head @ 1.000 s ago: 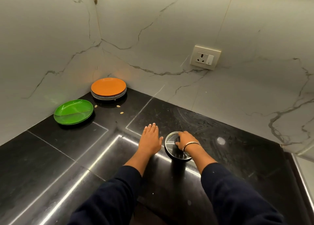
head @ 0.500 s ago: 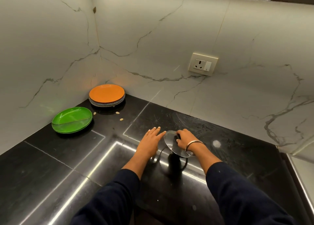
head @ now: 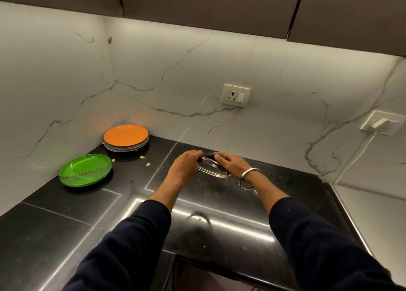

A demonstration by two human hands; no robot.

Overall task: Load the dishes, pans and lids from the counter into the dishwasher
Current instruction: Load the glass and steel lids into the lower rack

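Black polished stone makes the table (head: pixel 66 224), and the task seems to be still in its early part: no dishwasher shows in the head view, so I cannot tell what is already loaded. Nearest to the person, one glass lid (head: pixel 212 168) with a metal rim is held above the table, tilted. The left hand (head: pixel 184 166) grips its left edge with curled fingers, and the right hand (head: pixel 230 163), which wears one metal bangle (head: pixel 250 178), holds the right edge, fingers bent over the rim. I judge this to be the pick-up step, with the carry to the dishwasher not yet done.

Further left lie the green plates (head: pixel 85 170); they look like two stacked, though the rims are hard to separate. Behind them, in the corner, stands one pile with an orange plate (head: pixel 125 135) on top and several grey ones under it; their exact number I cannot count. About three crumbs (head: pixel 142 157) lie near it. No pans are visible.
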